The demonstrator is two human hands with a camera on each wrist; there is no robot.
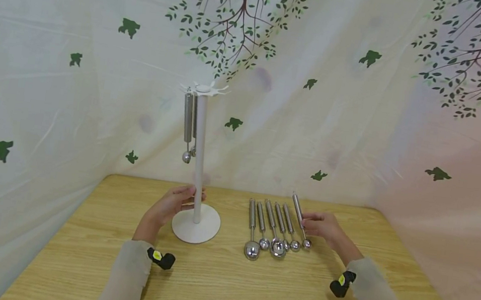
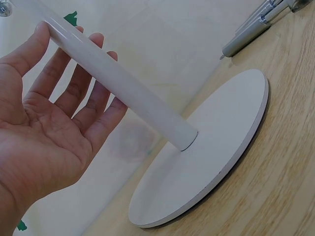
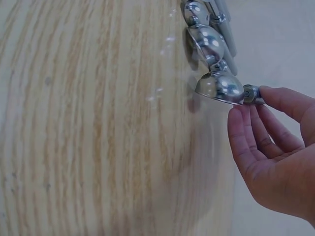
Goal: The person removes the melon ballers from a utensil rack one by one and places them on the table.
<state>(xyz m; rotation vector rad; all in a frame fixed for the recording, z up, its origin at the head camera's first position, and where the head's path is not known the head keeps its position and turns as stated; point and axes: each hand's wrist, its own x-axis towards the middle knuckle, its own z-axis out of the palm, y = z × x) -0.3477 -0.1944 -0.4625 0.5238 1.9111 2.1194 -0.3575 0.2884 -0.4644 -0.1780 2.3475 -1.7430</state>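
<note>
A white stand with a round base and a ring of hooks on top stands left of centre. My left hand holds its pole low down, thumb on one side and fingers curled behind. Two metal scoops hang from hooks on its left. At the right end of a row of scoops, my right hand pinches the handle of a small round-bowled scoop between thumb and fingers. That scoop's handle is raised, tilted left at the top; its bowl is low, near the table.
Several other metal scoops lie side by side on the wooden table, handles toward the back. Behind the table hangs a pale cloth printed with leaves and branches. Each wrist carries a small black camera.
</note>
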